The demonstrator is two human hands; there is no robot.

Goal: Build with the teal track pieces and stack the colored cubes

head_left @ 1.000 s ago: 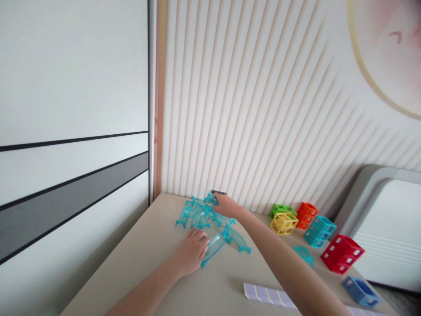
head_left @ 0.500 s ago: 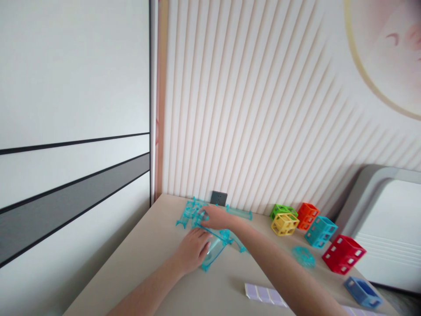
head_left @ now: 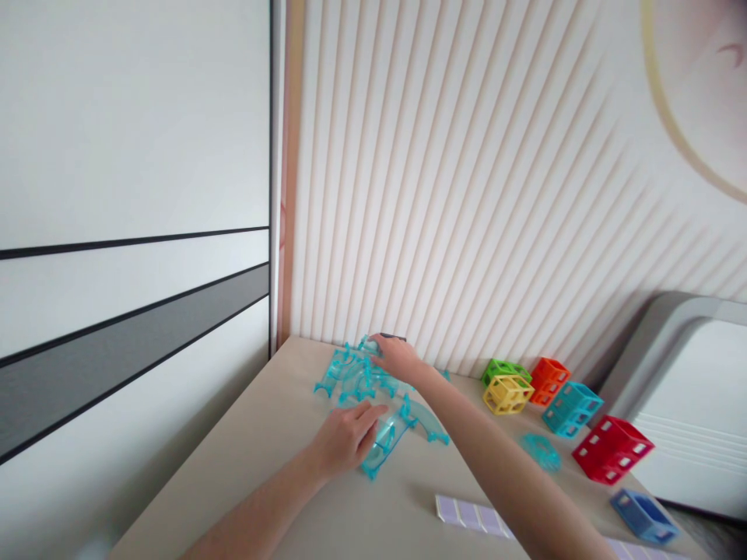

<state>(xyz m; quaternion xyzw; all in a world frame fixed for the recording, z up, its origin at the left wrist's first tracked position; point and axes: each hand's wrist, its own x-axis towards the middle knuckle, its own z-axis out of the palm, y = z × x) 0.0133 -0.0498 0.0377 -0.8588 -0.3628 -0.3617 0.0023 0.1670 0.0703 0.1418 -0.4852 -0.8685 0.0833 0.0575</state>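
Translucent teal track pieces (head_left: 350,372) with small clip ends lie in a loose cluster at the far left of the table. My right hand (head_left: 397,356) is closed around a clear teal track piece (head_left: 369,344) at the back of this cluster, just before the wall. Nearer to me, my left hand (head_left: 344,439) rests beside and partly over another teal track piece (head_left: 382,447), its index finger stretched out. A curved teal piece (head_left: 429,421) lies to the right of it, below my right wrist.
Open-framed blocks stand at the right: green (head_left: 496,369), yellow (head_left: 507,395), orange (head_left: 548,381), teal (head_left: 572,408), red (head_left: 612,449) and blue (head_left: 643,516). A round teal piece (head_left: 540,451) and a lilac strip (head_left: 472,515) lie on the table (head_left: 233,467). A ribbed wall (head_left: 408,194) rises behind.
My right hand has moved back toward the wall with a clear teal piece, uncovering more of the cluster. My left hand has stayed near the front piece, its index finger now more extended.
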